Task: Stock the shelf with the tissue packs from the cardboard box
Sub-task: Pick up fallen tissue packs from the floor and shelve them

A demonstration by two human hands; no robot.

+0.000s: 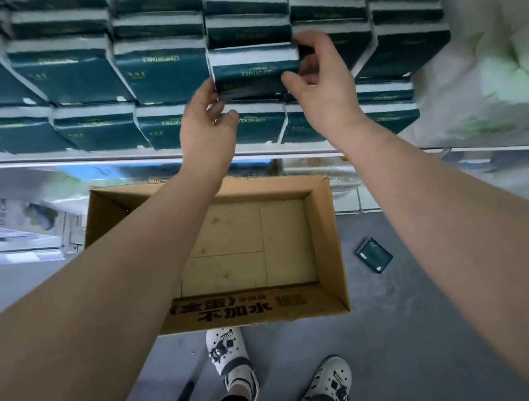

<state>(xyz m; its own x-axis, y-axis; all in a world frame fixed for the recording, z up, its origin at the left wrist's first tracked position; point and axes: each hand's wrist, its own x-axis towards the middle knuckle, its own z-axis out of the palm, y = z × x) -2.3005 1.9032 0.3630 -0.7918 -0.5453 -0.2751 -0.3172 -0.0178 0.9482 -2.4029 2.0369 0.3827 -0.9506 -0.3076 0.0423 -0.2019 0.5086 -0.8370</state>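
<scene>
The left hand (205,119) grips the left end of a dark green, film-wrapped rectangular tissue pack (254,70) with a white band along its far edge, fingers curled round the pack's edge. The right hand (324,86) pinches the right end between thumb and curled fingers. The pack is held level at the front of the white metal shelf (42,162), on top of one column, with stacked dark green tissue packs (163,70) just beside it on the left and right and below. The step in hand appears to be seating this pack. Keep it level and square to its neighbours, then push it straight back until its near face lines up with the adjoining rows. Release only when the pack rests on the one beneath, then draw the fingers out toward the near side so that no neighbouring pack is dragged forward. The film wrap is probably slippery and the contents soft, so press with flat fingers rather than fingertips. Below, on the grey floor (446,310), the open brown cardboard box (328,242) shows a bare bottom where visible; the left forearm hides its left part. One loose dark green pack (374,255) lies on the floor to the right of the box and probably remains to be shelved.
</scene>
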